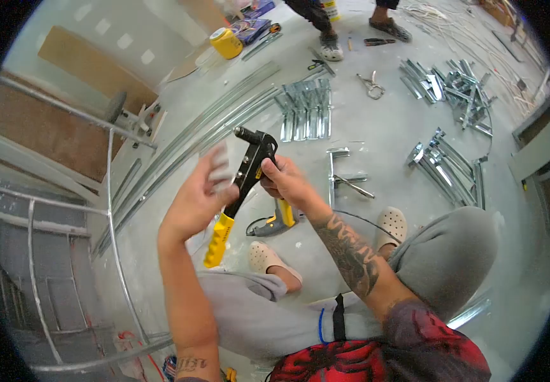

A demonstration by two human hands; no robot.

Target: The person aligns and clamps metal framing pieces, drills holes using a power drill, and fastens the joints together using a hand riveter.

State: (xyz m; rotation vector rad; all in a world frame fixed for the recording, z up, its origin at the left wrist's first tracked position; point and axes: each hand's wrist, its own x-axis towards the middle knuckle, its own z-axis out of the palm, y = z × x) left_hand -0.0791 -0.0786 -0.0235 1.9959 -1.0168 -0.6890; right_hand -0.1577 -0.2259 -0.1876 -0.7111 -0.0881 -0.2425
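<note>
Hand riveter (247,172) (yellow-handled), body pinched between right hand (287,183) thumb and fingers, left hand (192,200) alongside, fingers blurred, spread

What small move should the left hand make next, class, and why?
Probably close the left hand around the yellow grip of the riveter-like tool: the right hand holds the tool near its head, while the left hand's blurred fingers look spread, and the grip is free.

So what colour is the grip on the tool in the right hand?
The grip is yellow; it shows best in the head view.
</note>
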